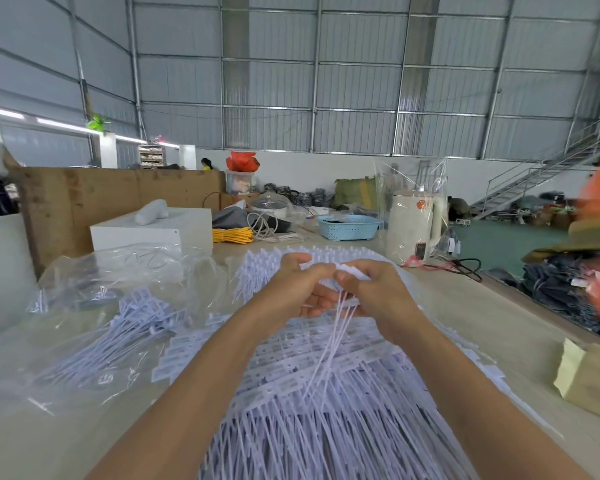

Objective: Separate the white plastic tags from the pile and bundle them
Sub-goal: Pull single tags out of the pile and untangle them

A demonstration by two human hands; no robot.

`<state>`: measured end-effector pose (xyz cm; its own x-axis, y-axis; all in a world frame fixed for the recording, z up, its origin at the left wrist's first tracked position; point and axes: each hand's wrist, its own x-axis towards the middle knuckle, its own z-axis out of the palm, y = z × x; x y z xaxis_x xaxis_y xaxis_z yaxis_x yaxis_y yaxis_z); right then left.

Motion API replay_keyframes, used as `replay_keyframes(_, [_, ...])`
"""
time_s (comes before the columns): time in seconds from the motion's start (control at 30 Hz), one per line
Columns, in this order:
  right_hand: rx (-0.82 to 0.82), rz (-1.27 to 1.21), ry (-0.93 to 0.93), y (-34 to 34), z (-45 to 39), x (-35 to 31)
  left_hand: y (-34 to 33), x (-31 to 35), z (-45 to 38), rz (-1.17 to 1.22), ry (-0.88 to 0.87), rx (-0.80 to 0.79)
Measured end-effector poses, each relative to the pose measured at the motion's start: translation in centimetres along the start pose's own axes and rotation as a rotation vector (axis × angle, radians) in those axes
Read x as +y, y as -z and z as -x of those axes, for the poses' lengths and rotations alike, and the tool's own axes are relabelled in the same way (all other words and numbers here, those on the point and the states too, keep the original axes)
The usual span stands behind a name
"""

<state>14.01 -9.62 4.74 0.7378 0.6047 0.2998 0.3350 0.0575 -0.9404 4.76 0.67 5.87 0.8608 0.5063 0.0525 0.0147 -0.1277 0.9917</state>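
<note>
Tag pile (pixel 326 410), tails toward camera

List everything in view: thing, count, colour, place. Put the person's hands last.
pile of tags: one, too many tags to count, white, centre of table
held tags: a few, white, lifted above the pile
plastic bag: one, clear, left of pile, more tags inside
white box: one, far left of table
yellow cord: one coil, right of the box
basket: one, light blue, far side
kettle: one, cream, right of basket
table: one, beige
left hand: holds the tags' strands
right hand: pinches the tags' heads
</note>
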Motion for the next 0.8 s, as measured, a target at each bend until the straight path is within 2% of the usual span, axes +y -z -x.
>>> replay_keyframes(0.13, [0.12, 0.003, 0.023, 0.9, -0.6, -0.6, -1.8, 0.1, 1.7, -0.058, 0.046, -0.175])
replay_keyframes(0.27, [0.277, 0.143, 0.152, 1.7, -1.0, -2.0, -4.2, 0.6, 2.2, 0.263, 0.05, -0.257])
replay_keyframes(0.33, [0.24, 0.105, 0.149, 2.4, -1.1, -2.8, -4.7, 1.4, 2.3, 0.445, 0.078, -0.262])
replay_keyframes(0.37, [0.202, 0.049, 0.107, 2.6, -1.2, -3.2, -4.9, 1.7, 2.4, 0.423, 0.058, -0.243])
replay_keyframes(0.4, [0.173, 0.014, 0.072, 2.8, -1.2, -3.3, -4.9, 1.7, 2.4, 0.312, 0.021, -0.204])
replay_keyframes(0.43, [0.159, 0.024, 0.051, 2.8, -1.2, -3.4, -4.8, 1.6, 2.4, 0.099, -0.034, -0.15])
replay_keyframes(0.5, [0.166, 0.134, 0.045, 2.3, -1.3, -3.2, -4.2, 1.2, 2.6, -0.383, -0.164, -0.032])
replay_keyframes(0.57, [0.149, 0.225, 0.052, 1.2, -1.4, -2.8, -2.9, 0.5, 2.6, -0.701, -0.255, 0.116])
replay_keyframes(0.67, [0.038, 0.278, 0.013, -1.3, -1.7, -2.2, -0.2, -0.4, 3.2, -0.797, -0.297, 0.239])
replay_keyframes(0.8, [-0.127, 0.306, -0.004, -6.7, -1.9, -2.4, 5.1, -1.4, 4.2, -0.84, -0.252, 0.357])
